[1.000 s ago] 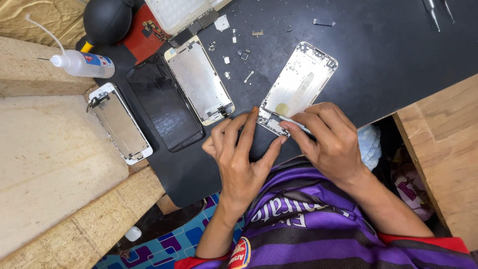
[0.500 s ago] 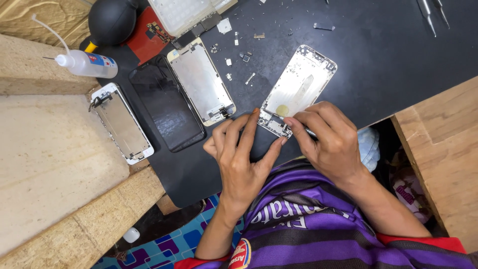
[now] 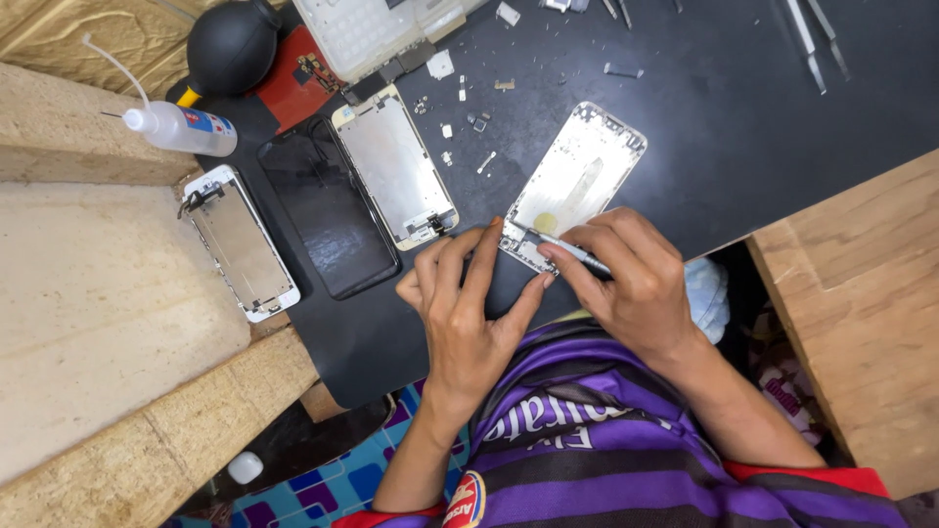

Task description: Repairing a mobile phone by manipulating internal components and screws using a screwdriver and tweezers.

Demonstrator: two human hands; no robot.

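A silver phone housing lies open on the black work mat. My left hand presses its fingers on the housing's near end and steadies it. My right hand grips a thin metal tool, whose tip touches the lower end of the housing. Both hands meet at that near end, just above my purple striped shirt.
Left of the housing lie a metal screen plate, a black glass panel and a white-framed screen. A squeeze bottle, a black air blower, a white parts tray, small loose screws and tweezers lie farther back. A wooden block stands at right.
The view has shifted slightly. My hands stay at the housing's near end, with the tool tip moved only a little.
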